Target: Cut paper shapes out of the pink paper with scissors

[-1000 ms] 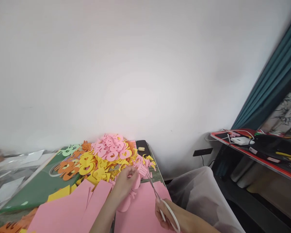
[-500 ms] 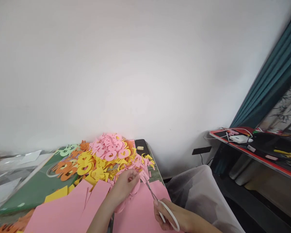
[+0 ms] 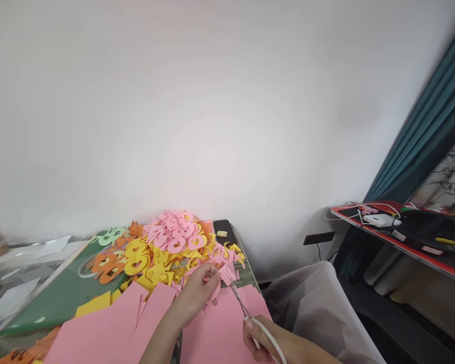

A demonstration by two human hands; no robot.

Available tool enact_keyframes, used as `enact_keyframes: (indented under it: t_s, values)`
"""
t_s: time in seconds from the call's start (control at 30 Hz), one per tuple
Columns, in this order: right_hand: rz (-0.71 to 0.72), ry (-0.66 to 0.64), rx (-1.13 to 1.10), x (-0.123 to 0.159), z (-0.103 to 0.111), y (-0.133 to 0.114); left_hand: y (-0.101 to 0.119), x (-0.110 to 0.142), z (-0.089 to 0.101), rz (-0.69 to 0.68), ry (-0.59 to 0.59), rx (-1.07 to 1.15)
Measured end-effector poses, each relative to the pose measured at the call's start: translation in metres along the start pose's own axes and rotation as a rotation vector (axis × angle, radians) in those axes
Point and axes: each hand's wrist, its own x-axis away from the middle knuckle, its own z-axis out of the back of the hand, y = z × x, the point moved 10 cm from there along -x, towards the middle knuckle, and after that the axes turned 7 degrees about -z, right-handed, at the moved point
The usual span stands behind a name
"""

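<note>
Head view, mostly blank wall, with the work crowded low in the frame and both forearms cut off by the bottom edge. The left hand (image 3: 195, 293) pinches a pink paper cutout (image 3: 224, 268) between thumb and fingers, a clenched grip, though those fingers hide much of the piece, so its full outline is hard to make out. What shows is ragged, fringed with narrow strips and notches. The right hand (image 3: 260, 341) has its grip closed around the white handle of the scissors (image 3: 238, 299), and the frame's edge cuts off part of the handle. The slim blades angle up into the cutout, their tips lost against the pink, so whether they stand open or shut cannot be told.

The cutout sits just above pink paper sheets (image 3: 223, 323) lying on the bench (image 3: 246, 277) — one sheet to each side of the left forearm — and right in front of a heaped pile of paper shapes (image 3: 170, 247) in pink, yellow and orange. A green cutting mat (image 3: 49, 303) lies under the pile's left side. To the right, a translucent plastic bag (image 3: 318, 308) bulges beside the bench, and a red-edged shelf (image 3: 398, 242) carries a white device (image 3: 381, 220).
</note>
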Motion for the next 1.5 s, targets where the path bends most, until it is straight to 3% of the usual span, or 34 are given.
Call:
enact_keyframes:
  t_s: [0.47,0.77,0.97,1.27,1.5]
  values:
    - [-0.098,0.061,-0.067,0.002,-0.001,0.01,0.009,0.003,-0.01,-0.013,-0.067,-0.045]
    - [-0.063,0.045,-0.064,-0.001,0.0,0.006,0.016,0.006,-0.013,-0.012,-0.055,-0.006]
    - [-0.026,0.045,-0.057,0.0,0.002,-0.001,0.03,-0.001,-0.01,-0.188,-0.052,-0.163]
    - [0.016,0.017,-0.058,-0.002,0.002,0.002,0.026,-0.002,-0.01,-0.207,-0.078,-0.196]
    - [-0.029,0.03,-0.069,0.0,0.003,0.004,0.023,-0.004,-0.009,-0.199,-0.069,-0.16]
